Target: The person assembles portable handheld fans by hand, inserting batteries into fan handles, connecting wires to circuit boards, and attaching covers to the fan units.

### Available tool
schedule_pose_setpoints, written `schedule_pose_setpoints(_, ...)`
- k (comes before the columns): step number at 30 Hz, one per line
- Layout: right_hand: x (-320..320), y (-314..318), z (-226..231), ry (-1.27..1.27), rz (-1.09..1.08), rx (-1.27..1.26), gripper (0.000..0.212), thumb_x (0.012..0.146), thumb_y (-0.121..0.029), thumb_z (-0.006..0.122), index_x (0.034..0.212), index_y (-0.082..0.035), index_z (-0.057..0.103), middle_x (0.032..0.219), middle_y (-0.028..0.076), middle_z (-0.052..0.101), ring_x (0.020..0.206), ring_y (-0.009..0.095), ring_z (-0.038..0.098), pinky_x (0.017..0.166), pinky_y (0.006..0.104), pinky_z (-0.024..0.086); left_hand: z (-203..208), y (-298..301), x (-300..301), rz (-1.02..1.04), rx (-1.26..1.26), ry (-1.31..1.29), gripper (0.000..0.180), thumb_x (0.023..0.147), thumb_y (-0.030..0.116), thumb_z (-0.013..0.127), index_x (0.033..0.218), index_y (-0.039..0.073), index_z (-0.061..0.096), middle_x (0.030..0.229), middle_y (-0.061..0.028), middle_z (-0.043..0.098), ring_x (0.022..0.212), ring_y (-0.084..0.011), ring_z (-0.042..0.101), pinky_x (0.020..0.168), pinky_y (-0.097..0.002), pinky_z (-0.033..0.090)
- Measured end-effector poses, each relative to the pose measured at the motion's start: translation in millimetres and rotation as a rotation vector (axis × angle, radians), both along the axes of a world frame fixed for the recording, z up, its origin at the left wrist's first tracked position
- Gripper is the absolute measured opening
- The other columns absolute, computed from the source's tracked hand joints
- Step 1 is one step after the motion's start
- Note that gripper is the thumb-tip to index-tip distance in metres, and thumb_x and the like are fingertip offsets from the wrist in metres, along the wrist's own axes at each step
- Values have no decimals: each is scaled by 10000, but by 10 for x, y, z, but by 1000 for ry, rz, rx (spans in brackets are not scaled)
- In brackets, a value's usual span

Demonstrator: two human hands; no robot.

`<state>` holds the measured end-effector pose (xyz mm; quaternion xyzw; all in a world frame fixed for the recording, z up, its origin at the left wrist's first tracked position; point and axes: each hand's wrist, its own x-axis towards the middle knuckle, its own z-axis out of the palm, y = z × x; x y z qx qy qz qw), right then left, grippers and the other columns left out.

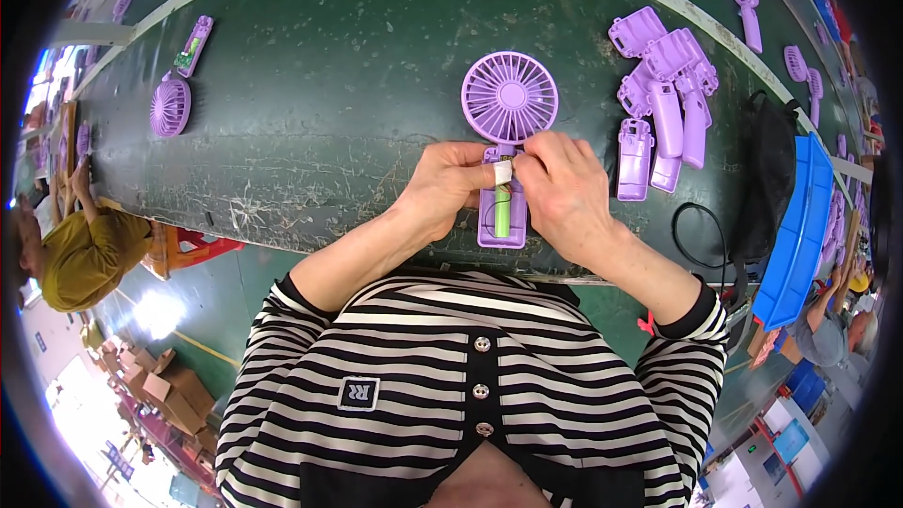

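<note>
A purple handheld fan (511,97) lies in front of me, its round grille pointing away. Its handle shell (486,233) is uncovered, showing a green cylindrical battery (502,214) and thin dark wire. My left hand (438,186) grips the top of the handle from the left, with a white wrap (502,171) at the thumb tip. From the right, my right hand (567,190) is closed at the same spot below the fan head, fingertips bent down against the handle. Its fingers hide what they pinch there, along with part of the handle's upper end.
To the right lies a pile of purple handle covers (666,56). Another uncovered fan (171,105) lies at far left. A black cable (696,235), a dark bag (767,160) and a blue tray (795,235) occupy the right edge. A co-worker (94,254) sits at left.
</note>
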<state>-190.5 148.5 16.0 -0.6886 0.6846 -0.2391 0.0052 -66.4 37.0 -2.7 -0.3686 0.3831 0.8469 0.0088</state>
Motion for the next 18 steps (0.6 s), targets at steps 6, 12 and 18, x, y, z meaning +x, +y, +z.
schedule_pose_setpoints(6,-24,19,-15,-59,-61,64,160,637,-14,593,792,-34,558,750,63,482,641,223,527,552,334,386,33,-32,-26,-29,61,-22,231,843,86,554,1032,-46,562,915,-87,608,775,-149,608,670,-303,528)
schedule_pose_setpoints(12,-28,17,-52,-54,-63,48,164,637,-16,594,796,-26,554,740,67,476,617,222,523,541,332,381,33,-16,-48,-54,34,-63,231,848,94,548,1036,-40,560,911,-89,604,781,-150,604,673,-301,524)
schedule_pose_setpoints(18,-31,14,-118,-72,-71,18,162,576,-56,615,694,-53,503,722,63,452,628,225,510,554,340,392,11,19,-66,-15,-31,-62,196,833,71,548,988,-42,585,873,-84,609,753,-152,598,651,-298,514)
